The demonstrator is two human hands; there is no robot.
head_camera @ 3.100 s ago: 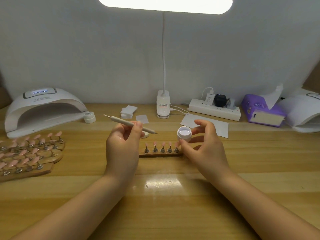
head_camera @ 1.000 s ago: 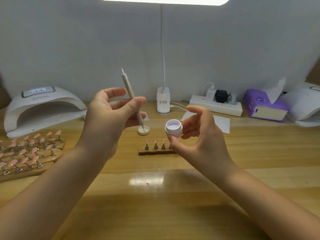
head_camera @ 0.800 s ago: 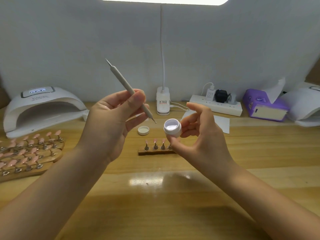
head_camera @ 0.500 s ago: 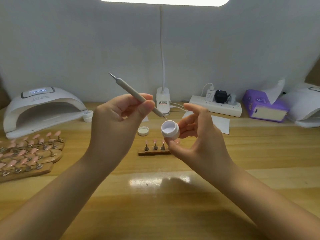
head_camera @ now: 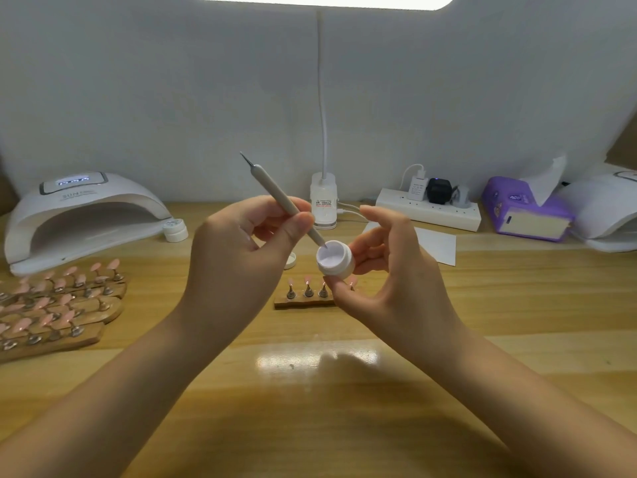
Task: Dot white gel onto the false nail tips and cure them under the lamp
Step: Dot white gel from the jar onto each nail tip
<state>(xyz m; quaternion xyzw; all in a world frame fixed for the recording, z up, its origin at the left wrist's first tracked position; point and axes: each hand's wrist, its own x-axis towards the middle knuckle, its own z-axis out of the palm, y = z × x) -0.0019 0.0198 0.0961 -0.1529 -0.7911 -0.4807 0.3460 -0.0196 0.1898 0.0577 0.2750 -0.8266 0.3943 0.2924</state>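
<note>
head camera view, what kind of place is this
Probably a nail-art work desk, at home or in a small studio: a curing lamp stands at the back left, wooden racks of pink nail tips lie before it, and a gel pot is in hand.

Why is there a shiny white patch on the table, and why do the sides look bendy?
In the head view, the desk lamp glows at the top edge, and its light bounces off the glossy table as glare. The wide-angle lens bends the edges, so the curing lamp and tissue box lean. Both forearms look soft near the bottom.

Wooden table [head_camera: 344, 426], curing lamp [head_camera: 82, 215], nail-tip stands [head_camera: 55, 305], power strip [head_camera: 427, 210], tissue box [head_camera: 524, 215], paper [head_camera: 437, 243]
</note>
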